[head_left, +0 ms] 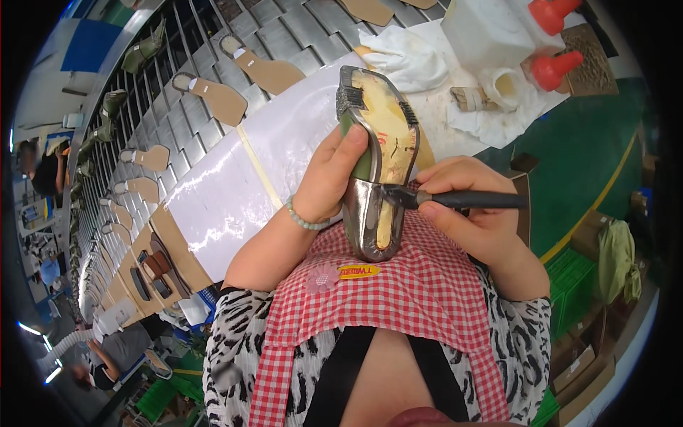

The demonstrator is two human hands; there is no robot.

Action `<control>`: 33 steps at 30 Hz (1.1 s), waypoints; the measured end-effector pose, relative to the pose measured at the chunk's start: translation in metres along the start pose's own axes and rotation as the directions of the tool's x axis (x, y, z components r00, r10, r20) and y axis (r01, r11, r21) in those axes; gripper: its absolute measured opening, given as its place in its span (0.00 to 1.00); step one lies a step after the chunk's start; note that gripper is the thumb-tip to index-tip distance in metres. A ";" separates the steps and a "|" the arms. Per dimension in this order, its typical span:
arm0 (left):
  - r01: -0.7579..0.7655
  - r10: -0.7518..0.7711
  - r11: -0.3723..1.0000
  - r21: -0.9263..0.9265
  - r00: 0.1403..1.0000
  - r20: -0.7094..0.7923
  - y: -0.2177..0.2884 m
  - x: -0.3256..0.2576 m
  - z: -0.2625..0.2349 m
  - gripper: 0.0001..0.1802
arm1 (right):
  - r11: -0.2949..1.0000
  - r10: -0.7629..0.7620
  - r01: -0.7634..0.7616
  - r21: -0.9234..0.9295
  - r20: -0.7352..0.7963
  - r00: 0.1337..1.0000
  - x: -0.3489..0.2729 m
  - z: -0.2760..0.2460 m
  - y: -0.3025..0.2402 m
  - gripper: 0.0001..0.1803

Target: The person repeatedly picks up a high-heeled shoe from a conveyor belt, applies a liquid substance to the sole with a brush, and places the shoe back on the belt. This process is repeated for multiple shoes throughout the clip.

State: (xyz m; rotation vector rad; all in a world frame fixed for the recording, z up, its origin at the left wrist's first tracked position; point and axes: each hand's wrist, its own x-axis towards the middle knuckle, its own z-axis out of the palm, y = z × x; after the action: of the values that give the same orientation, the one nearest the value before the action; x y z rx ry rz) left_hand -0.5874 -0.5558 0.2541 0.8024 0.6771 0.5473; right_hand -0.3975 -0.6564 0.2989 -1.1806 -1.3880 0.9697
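My left hand [329, 171] is wrapped round the side of a shoe [388, 146], which is turned bottom up in front of my chest. The shoe has a dark metallic upper with a green patch along one side, and its yellowish underside faces me. Between the thumb and fingers of my right hand [475, 226] is a brush with a black handle [491, 200]. The brush's dark head rests against the shoe's underside near its narrower, nearer end. A bead bracelet circles my left wrist.
Beige soles [213, 99] lie on the slatted metal conveyor [299, 32] at left. Beyond the shoe, a white-covered table [235, 192] holds a crumpled cloth [409, 60], a white container [487, 32] and red-capped bottles [555, 70]. Green crates [576, 285] stand at right. Other people are far left.
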 end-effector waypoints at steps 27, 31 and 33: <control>-0.485 0.569 0.752 0.445 0.819 -0.069 0.006 -0.015 -0.049 0.31 | 0.843 0.098 0.055 0.536 -0.253 0.963 0.004 -0.006 -0.006 0.12; -0.124 0.512 -0.173 0.977 0.836 0.196 0.002 -0.041 -0.062 0.35 | 0.806 0.161 0.032 0.590 -0.272 0.949 0.009 0.010 0.008 0.11; -0.223 0.567 0.024 0.974 0.806 0.171 -0.010 -0.044 -0.059 0.42 | 0.833 0.207 -0.020 0.553 -0.277 0.938 0.011 0.022 0.021 0.11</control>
State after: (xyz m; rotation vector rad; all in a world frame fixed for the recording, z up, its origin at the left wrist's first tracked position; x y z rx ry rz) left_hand -0.6576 -0.5642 0.2309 2.3479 1.0875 0.7210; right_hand -0.4156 -0.6411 0.2776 -0.9363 -0.7064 1.1015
